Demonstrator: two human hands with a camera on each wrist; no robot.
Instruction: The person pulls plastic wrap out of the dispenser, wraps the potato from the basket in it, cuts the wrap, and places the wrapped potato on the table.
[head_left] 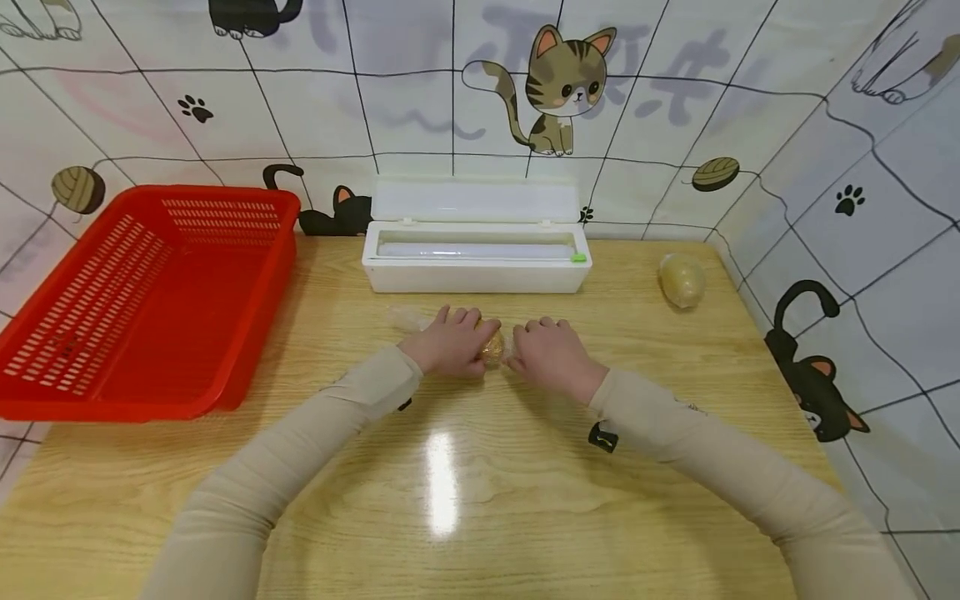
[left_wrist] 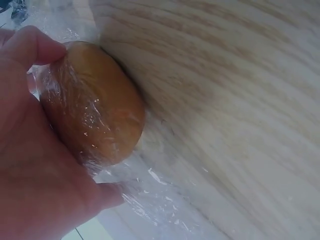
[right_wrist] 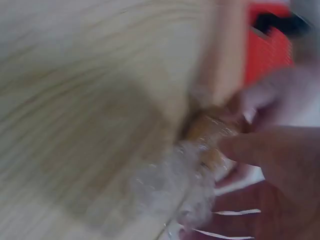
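Observation:
A smooth golden-brown bun [left_wrist: 100,107] lies on the table inside loose cling film [left_wrist: 165,205]. My left hand [head_left: 452,342] holds it from the left, thumb and fingers curled round its sides. Just right of the bun, my right hand [head_left: 553,357] has curled fingers at the bunched film; in the blurred right wrist view they pinch the film [right_wrist: 165,185] close by the bun. More film [head_left: 407,318] sticks out on the left beyond my left hand. Part of the bun is hidden under my left fingers in the head view.
Behind the hands stands a white cling film dispenser [head_left: 476,277], its lid up and a roll inside. A red plastic basket [head_left: 258,333] is on the left. At the back right sits a yellowish rounded item wrapped in film [head_left: 682,281]. Cat-print walls border the wooden table.

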